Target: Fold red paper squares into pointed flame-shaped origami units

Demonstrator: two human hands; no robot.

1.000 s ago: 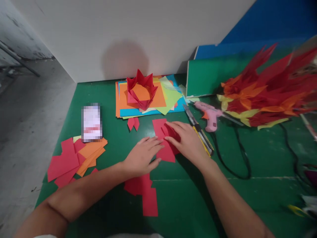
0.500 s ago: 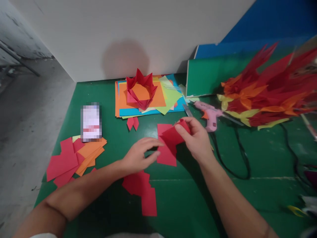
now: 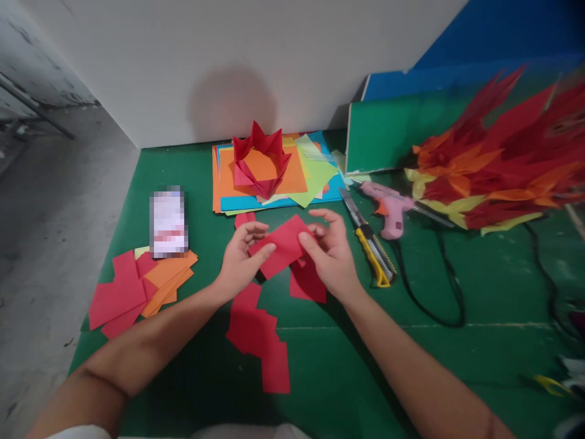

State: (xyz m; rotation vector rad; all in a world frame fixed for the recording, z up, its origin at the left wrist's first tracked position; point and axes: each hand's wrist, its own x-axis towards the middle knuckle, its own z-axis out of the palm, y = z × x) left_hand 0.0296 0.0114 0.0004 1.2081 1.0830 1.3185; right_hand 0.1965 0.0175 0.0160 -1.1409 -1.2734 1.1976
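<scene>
Between both hands, raised over the green table (image 3: 192, 360), is a red paper piece (image 3: 284, 245). My left hand (image 3: 242, 256) pinches its left end, thumb on top. My right hand (image 3: 331, 253) grips its right end, thumb pressed on the near face and the other fingers curled behind. Partly hidden under the right hand lies another red sheet (image 3: 307, 285). Closer to me, several overlapping red paper pieces (image 3: 256, 335) are spread on the table. A small folded red paper piece (image 3: 244, 218) shows just beyond my left fingers.
A red folded-paper ring (image 3: 260, 183) rests on stacked coloured paper (image 3: 297, 174). Right of my hands lie a yellow utility knife (image 3: 372, 250) and a pink glue gun (image 3: 388, 207) with its black cord. Red and orange sheets (image 3: 121, 296) and a phone (image 3: 168, 222) are at left; paper flames (image 3: 493, 164) stand right.
My left hand has moved up and right and taken hold of the red paper. The right hand has shifted left, uncovering the utility knife. The paper now lies flatter between both hands.
</scene>
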